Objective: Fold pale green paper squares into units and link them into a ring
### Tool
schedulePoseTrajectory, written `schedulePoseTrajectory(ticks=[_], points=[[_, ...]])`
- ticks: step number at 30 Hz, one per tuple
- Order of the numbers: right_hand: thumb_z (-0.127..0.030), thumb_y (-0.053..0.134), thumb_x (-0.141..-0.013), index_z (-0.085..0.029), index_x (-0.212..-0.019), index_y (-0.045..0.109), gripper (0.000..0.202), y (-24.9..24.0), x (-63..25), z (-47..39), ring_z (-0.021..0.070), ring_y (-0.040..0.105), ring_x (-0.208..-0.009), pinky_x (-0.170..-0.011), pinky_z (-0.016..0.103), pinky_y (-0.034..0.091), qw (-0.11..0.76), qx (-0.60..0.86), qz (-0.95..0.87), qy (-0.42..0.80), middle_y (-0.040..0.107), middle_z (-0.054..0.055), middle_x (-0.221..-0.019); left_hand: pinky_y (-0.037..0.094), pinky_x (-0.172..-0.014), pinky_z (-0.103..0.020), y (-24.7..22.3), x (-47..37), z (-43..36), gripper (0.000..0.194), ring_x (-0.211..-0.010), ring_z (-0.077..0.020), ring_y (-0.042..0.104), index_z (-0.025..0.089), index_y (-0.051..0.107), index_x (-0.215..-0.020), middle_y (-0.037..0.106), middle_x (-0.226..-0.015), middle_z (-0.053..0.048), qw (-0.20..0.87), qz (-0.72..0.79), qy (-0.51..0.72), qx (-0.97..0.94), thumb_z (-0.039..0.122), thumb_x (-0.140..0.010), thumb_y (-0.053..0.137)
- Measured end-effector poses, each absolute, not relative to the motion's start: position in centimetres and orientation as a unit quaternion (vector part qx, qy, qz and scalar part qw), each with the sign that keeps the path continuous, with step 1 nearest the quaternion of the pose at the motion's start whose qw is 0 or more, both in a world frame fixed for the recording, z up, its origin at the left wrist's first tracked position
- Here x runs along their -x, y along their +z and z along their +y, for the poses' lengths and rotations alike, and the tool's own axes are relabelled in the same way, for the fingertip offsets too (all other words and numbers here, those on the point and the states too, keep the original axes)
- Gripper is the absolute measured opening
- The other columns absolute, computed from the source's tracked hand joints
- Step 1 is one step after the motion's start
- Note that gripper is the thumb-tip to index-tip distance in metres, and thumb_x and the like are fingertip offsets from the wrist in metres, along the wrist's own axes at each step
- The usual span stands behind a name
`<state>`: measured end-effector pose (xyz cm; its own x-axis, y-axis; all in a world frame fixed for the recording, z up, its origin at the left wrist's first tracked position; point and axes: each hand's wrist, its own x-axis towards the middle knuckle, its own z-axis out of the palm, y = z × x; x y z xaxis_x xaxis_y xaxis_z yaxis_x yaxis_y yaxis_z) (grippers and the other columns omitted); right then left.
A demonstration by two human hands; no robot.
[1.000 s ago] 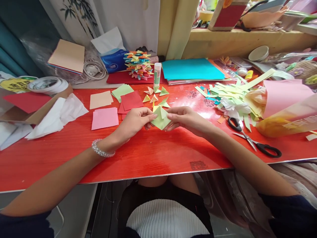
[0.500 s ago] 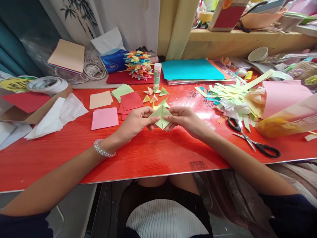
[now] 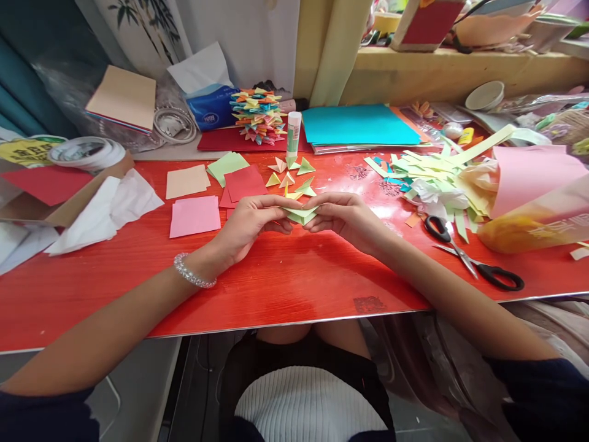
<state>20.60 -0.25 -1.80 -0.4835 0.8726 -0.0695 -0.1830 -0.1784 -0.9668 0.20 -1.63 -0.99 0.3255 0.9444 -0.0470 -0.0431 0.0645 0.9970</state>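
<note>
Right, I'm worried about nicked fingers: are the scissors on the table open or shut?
Open: the scissors lie with their black handles spread apart and their blades crossed.

Teal curtain (image 3: 16,80) at left, yellowish sill (image 3: 460,73) behind the red table (image 3: 257,294)

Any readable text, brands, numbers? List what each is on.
Nothing legible enough to quote.
Yellow label, far left: dark characters, blurred.
Blue tissue pack: pale oval logo, too small.
Glue stick: print too small.
Yellow-orange wrapper, right: pale characters, blurred.
Red tabletop: dark printed patches, unreadable.
</note>
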Motion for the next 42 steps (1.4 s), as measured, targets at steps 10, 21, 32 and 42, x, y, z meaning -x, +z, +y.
schedulePoseTrajectory(ticks=[10,21,32,42], points=[[-0.028,0.073,-0.077,-0.017,-0.092,0.062,0.021,-1.5,-20.2,-0.5,0.0131,0.071,-0.068,-0.071,0.027,0.058,0.394,0.359,-0.548,0.644,0.070,0.001,-0.072,0.050,-0.078,-0.028,-0.7,-0.7,-2.2,0.024,-0.078,-0.0130,0.061,0.018,0.073,-0.096,0.070,-0.091,-0.004,0.482,0.437,0.419,-0.633,0.034,-0.080,0.066],[-0.028,0.068,-0.081,-0.012,-0.080,0.070,0.016,-1.3,-19.9,-0.7,0.0124,0.070,-0.069,-0.066,0.023,0.056,0.184,0.386,-0.607,0.670,0.074,0.006,-0.078,0.047,-0.078,-0.025,-1.7,-0.7,-1.9,0.023,-0.087,-0.0140,0.059,0.018,0.066,-0.099,0.065,-0.093,-0.003,0.444,0.454,0.445,-0.631,0.032,-0.081,0.065],[-0.042,0.067,-0.081,-0.012,-0.071,0.066,0.031,-1.9,-19.1,-1.6,0.0065,0.051,-0.046,-0.048,0.022,0.039,0.223,0.394,-0.675,0.583,0.060,-0.001,-0.054,0.041,-0.074,-0.027,-1.6,-0.8,-2.4,0.036,-0.075,-0.0118,0.050,0.027,0.061,-0.126,0.055,-0.082,-0.001,0.310,0.424,0.323,-0.787,0.022,-0.093,0.047],[-0.039,0.068,-0.081,-0.014,-0.073,0.064,0.027,-2.3,-19.2,-1.5,0.0088,0.063,-0.056,-0.055,0.021,0.053,0.394,0.370,-0.572,0.617,0.067,0.002,-0.069,0.046,-0.069,-0.025,-1.3,-0.7,-1.9,0.023,-0.074,-0.0118,0.057,0.017,0.061,-0.104,0.060,-0.083,-0.001,0.454,0.452,0.399,-0.655,0.028,-0.084,0.061]])
